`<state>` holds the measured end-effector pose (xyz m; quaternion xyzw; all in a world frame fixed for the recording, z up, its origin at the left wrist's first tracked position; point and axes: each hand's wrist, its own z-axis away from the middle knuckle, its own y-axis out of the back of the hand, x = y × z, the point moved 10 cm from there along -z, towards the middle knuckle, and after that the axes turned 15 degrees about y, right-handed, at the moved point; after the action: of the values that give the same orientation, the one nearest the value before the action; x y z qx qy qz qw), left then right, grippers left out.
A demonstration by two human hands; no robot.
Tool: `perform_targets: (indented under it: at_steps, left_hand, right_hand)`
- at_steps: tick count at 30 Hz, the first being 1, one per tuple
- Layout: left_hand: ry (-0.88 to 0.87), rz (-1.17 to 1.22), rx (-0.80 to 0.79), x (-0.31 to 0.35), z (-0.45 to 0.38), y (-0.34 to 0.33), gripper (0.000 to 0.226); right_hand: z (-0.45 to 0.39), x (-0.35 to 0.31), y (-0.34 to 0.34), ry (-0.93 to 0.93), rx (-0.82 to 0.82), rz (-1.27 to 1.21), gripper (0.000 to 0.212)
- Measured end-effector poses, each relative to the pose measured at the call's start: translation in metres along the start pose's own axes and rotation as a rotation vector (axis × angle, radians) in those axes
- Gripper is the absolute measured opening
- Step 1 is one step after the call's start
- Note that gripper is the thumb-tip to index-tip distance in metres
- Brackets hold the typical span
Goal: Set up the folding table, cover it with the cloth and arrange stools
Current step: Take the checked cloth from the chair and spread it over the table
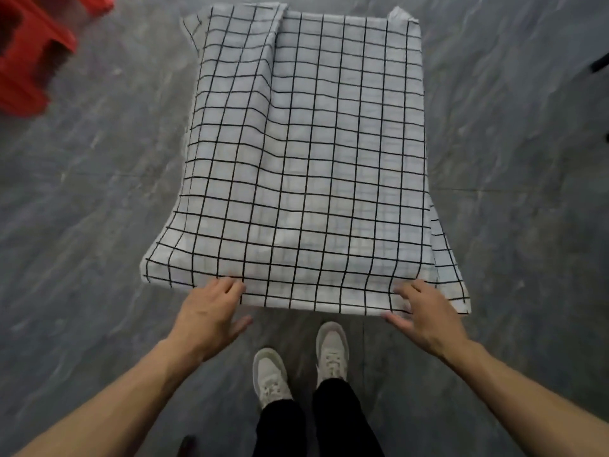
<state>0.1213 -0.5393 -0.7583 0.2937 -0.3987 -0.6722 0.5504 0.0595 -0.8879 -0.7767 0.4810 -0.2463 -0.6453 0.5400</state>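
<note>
Step in hand: the cloth (306,153) is being drawn square over the table, judged from the near hem hanging by the hands.
Cloth position: spread over the table top, which is being hidden entirely beneath it.
Left hand (207,311): fingers are being laid on the near hem, a firm grasp cannot be told.
Right hand (425,311): likewise, at the right near corner.
Advice: both corners should be pulled evenly and the long ridge left of centre smoothed.
Count: one cloth, two hands, one red stool (29,51) partly in view at far left.

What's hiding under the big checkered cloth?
Nothing under the white cloth with black grid lines shows. It lies flat and hangs over the edges, so something flat holds it up, likely the folding table, fully covered. Both hands, left and right, touch its near edge.
</note>
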Motion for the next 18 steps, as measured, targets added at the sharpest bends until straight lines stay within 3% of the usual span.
perform_targets:
  at_steps: [4, 7, 11, 14, 18]
  left_hand:
    - [-0.005, 0.135, 0.243, 0.017, -0.013, 0.048, 0.031]
    - [-0.003, 0.141, 0.298, 0.028, -0.04, 0.074, 0.048]
    - [0.043, -0.051, 0.164, 0.041, -0.087, 0.07, 0.091]
    - [0.093, -0.069, 0.008, 0.041, -0.112, 0.051, 0.099]
    - [0.139, -0.054, -0.078, 0.043, -0.119, 0.052, 0.096]
  right_hand:
    - [-0.024, -0.024, 0.044, 0.09, 0.251, 0.056, 0.043]
    - [-0.053, -0.029, 0.063, 0.08, 0.247, 0.07, 0.064]
    - [-0.098, -0.027, 0.056, 0.079, 0.062, 0.138, 0.097]
    - [-0.118, -0.016, 0.05, 0.061, -0.024, 0.12, 0.104]
    - [-0.128, -0.011, 0.057, 0.059, -0.092, 0.14, 0.099]
